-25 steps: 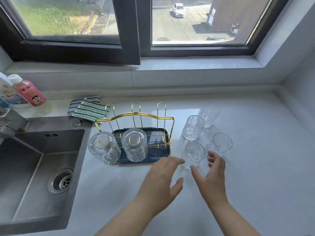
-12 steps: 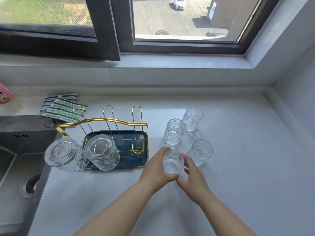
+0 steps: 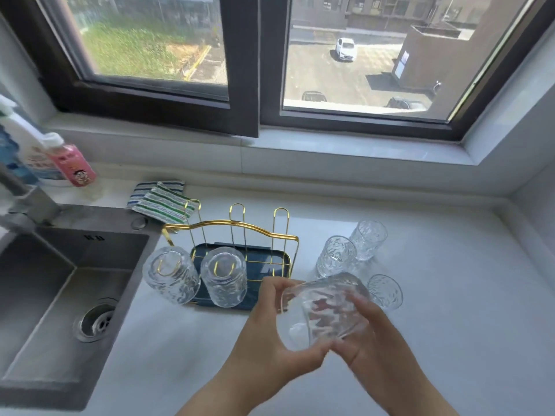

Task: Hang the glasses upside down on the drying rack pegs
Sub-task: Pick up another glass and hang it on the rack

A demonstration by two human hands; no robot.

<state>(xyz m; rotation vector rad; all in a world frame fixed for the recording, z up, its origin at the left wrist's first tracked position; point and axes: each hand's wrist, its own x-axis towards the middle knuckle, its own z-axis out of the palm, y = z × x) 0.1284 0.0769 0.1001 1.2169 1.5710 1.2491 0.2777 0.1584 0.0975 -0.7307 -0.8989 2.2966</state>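
Both hands grasp one textured glass [image 3: 322,310] lifted above the white bench [image 3: 450,310], near the right end of the drying rack [image 3: 240,232]; the left hand [image 3: 270,334] wraps its near left side and the right hand [image 3: 369,334] cups its right side. The glass is tilted. Two glasses [image 3: 171,277] hang upside down on the rack's near pegs. Three upright glasses [image 3: 336,259] stand on the bench right of the rack.
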